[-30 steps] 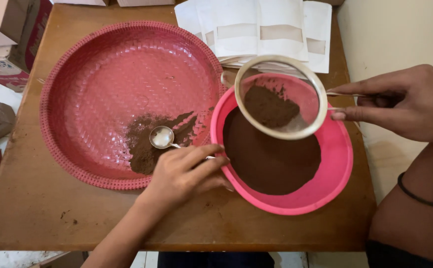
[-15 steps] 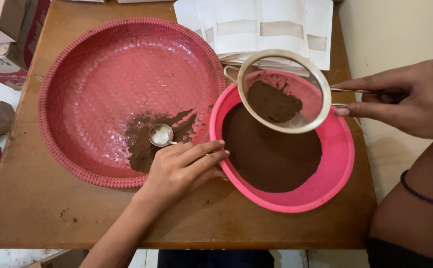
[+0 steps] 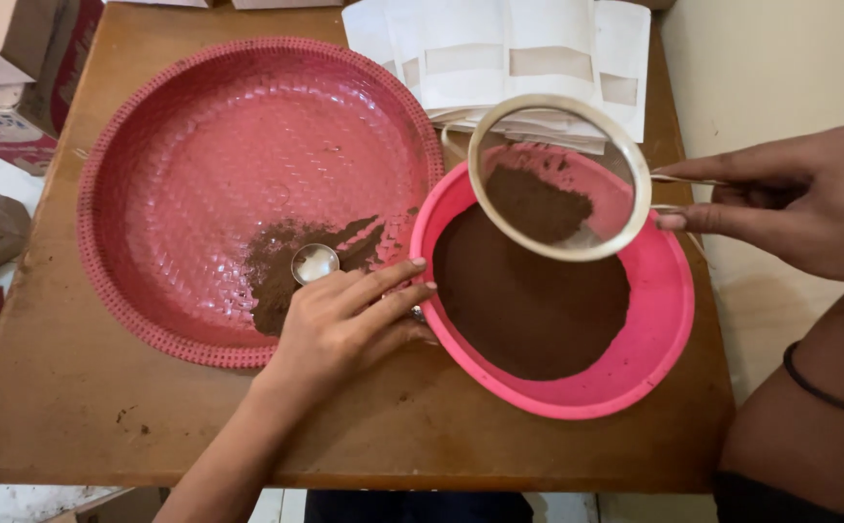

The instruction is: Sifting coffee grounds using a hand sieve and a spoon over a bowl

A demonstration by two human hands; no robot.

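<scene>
Holding a round sieve (image 3: pixel 557 176) of brown powder over the pink bowl (image 3: pixel 669 320) — right hand (image 3: pixel 795 199) clamped on its handle, left hand (image 3: pixel 344 324) resting loose at the bowl's rim, fingers over a spoon (image 3: pixel 314 262) — on the tabletop (image 3: pixel 73 407).

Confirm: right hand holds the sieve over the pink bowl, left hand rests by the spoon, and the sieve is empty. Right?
Not quite. The head view shows the sieve is not empty: a patch of brown powder lies in its mesh. The rest stands: the right hand holds it by the handle over the pink bowl, and the left hand rests by the spoon.
</scene>
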